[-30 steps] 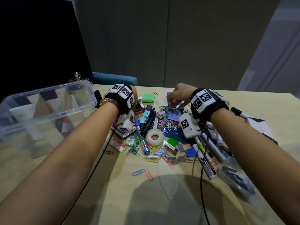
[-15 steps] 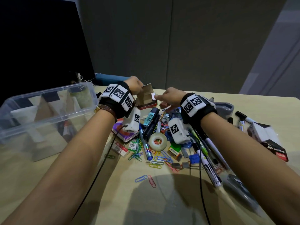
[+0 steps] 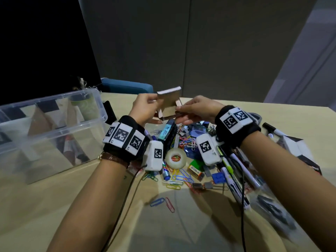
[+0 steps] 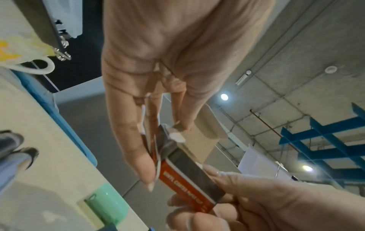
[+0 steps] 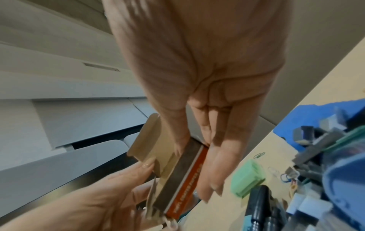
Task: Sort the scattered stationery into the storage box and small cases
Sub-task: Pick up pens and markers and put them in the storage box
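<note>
From the head view, I saw both hands raised above the heap of stationery (image 3: pixel 185 148) on the table (image 3: pixel 91 206). My left hand (image 3: pixel 145 108) pinched one end of a small cardboard box (image 3: pixel 170 100), whose flaps stood open, and my right hand (image 3: pixel 197 110) pinched the other end; the box was in the air just above the far edge of the heap. The clear storage box (image 3: pixel 51 128) stood to the left of the heap, well apart from the hands. A roll of tape (image 3: pixel 175 158) lay in the middle of the heap, with coloured paper clips around it.

From the left wrist view, the left hand (image 4: pixel 158 75) had its fingers curled onto the end flap of the cardboard box (image 4: pixel 189 178), which showed a red side with white print and a grey side. The right hand (image 4: pixel 256 203) gripped the opposite end. A green case (image 4: pixel 106 201) lay on the table below.

From the right wrist view, the right hand (image 5: pixel 197 93) held the cardboard box (image 5: pixel 183 176) between thumb and long fingers, while the left hand (image 5: pixel 102 195) held the opened flap. The green case (image 5: pixel 247 178) lay beside the heap.
</note>
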